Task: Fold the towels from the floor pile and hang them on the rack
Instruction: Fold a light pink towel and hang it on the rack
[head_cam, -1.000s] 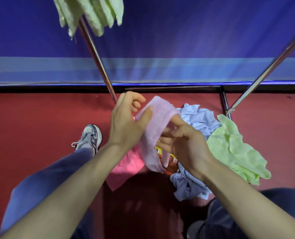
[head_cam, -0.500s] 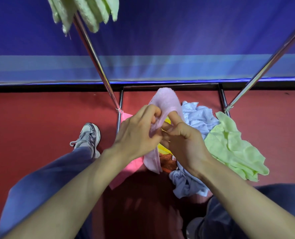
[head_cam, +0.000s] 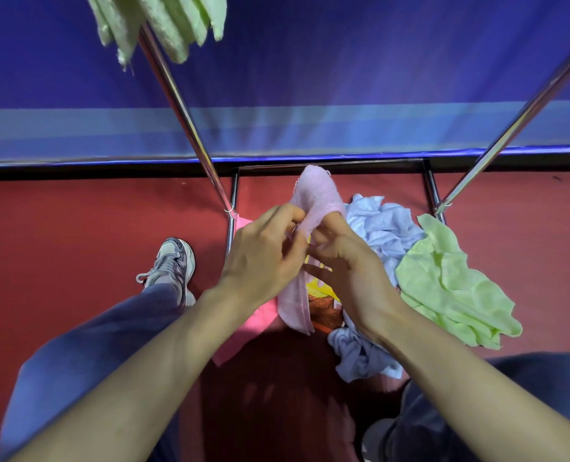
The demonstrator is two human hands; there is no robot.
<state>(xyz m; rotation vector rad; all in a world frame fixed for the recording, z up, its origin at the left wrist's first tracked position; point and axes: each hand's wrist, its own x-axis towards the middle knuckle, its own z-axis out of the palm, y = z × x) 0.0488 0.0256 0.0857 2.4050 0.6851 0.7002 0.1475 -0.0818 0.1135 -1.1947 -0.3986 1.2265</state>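
Folding has advanced: a second ago the pink towel (head_cam: 317,195) ran as a slack strip between separated hands. Now the left hand (head_cam: 263,258) and right hand (head_cam: 350,265) have met, each grip pinching the cloth. It stands doubled in a loop above the fingers, its tail hanging over the floor (head_cam: 60,245) pile. The blue towel (head_cam: 383,221) and green towel (head_cam: 450,288) lie there unfolded, inside the rack (head_cam: 183,118) base. This fold looks nearly set; hanging it beside the hung towels (head_cam: 163,25) likely follows.
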